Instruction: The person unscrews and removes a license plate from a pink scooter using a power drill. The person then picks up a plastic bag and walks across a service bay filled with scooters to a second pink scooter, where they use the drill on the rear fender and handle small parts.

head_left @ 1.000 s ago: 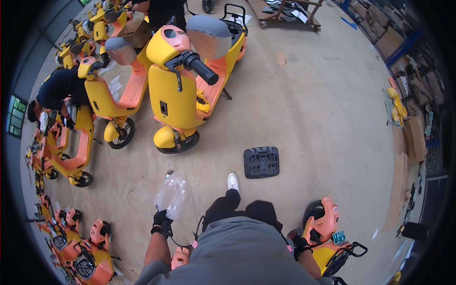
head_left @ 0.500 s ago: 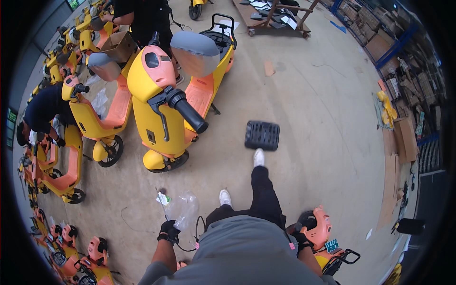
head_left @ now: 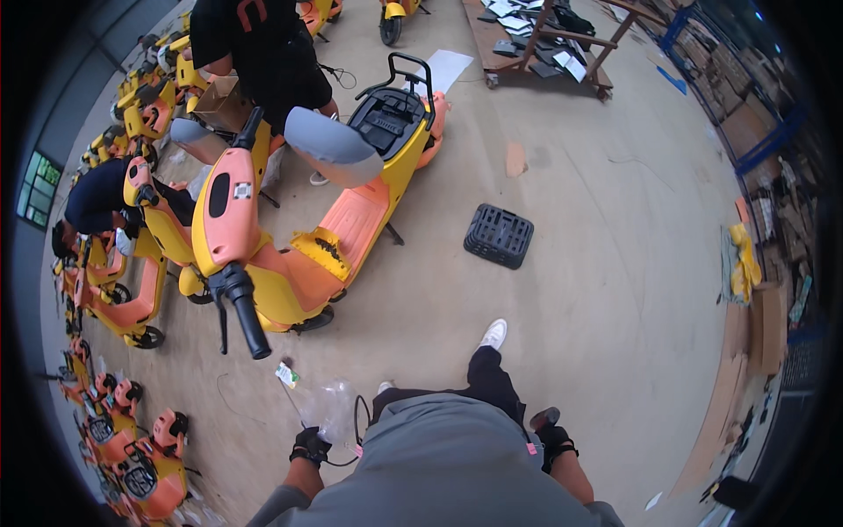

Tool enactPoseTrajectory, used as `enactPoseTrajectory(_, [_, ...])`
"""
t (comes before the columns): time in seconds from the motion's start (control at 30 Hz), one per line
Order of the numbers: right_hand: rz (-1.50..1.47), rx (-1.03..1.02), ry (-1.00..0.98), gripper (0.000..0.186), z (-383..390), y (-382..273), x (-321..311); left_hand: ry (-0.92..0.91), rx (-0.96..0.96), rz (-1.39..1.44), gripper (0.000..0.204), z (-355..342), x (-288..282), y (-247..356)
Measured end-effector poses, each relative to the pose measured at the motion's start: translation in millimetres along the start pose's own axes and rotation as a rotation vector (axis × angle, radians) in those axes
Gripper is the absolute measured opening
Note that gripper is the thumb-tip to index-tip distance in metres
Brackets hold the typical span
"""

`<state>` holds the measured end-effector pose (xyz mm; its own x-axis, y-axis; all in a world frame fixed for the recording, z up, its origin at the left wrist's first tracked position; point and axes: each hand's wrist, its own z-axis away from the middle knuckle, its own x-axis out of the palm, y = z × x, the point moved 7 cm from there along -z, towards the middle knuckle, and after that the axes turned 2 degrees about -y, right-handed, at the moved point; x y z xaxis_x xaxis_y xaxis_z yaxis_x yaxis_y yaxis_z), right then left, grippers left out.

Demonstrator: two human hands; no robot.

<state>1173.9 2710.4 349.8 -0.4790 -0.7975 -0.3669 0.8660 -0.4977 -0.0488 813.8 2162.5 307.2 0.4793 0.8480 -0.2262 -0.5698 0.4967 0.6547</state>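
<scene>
My left hand (head_left: 310, 446), in a black fingerless glove, is closed beside my left hip on a clear plastic bag (head_left: 330, 411). A thin dark rod (head_left: 291, 400) sticks out from the same hand, and a black cable (head_left: 360, 413) loops between it and my waist. Near the rod's far end is a small white and green packet (head_left: 287, 375). My right hand (head_left: 555, 445), gloved alike, is closed at my right hip around a dark thing with a rounded end (head_left: 544, 418); its kind is unclear. Ahead on the left stands a yellow and pink scooter (head_left: 307, 255) with a grey-topped windshield.
A black plastic crate-like part (head_left: 499, 235) lies on the floor ahead. One person (head_left: 263, 66) stands behind the scooter; another (head_left: 101, 198) bends among scooters at left. A wooden cart (head_left: 544, 39) holds dark panels. Shelving (head_left: 746, 123) and cardboard (head_left: 768, 329) line the right.
I have stepped and turned, so the scooter has shifted left and nearer in view. The scooter behind me at right has left the view. Both hands keep their hold.
</scene>
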Motion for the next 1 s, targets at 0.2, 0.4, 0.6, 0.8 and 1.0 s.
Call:
enactPoseTrajectory(0.2, [-0.190, -0.096, -0.074, 0.017, -104, -43, -107, 0.073, -0.438, 0.647, 0.031, -25, 83, 13])
enactPoseTrajectory(0.4, [-0.188, -0.132, -0.016, 0.024, -126, -103, -169, 0.130, -0.565, 0.925, 0.034, -19, 152, 77])
enactPoseTrajectory(0.6, [-0.131, -0.076, -0.077, 0.018, -128, -145, -179, 0.138, -0.491, 0.993, 0.040, -52, 195, 109])
enactPoseTrajectory(0.8, [-0.040, 0.019, -0.064, 0.022, -127, -179, -187, 0.205, -0.507, 0.995, 0.035, -94, 223, 137])
enactPoseTrajectory(1.0, [0.045, -0.035, -0.078, 0.015, -98, -281, -211, 0.270, -0.559, 0.978, 0.016, -145, 257, 178])
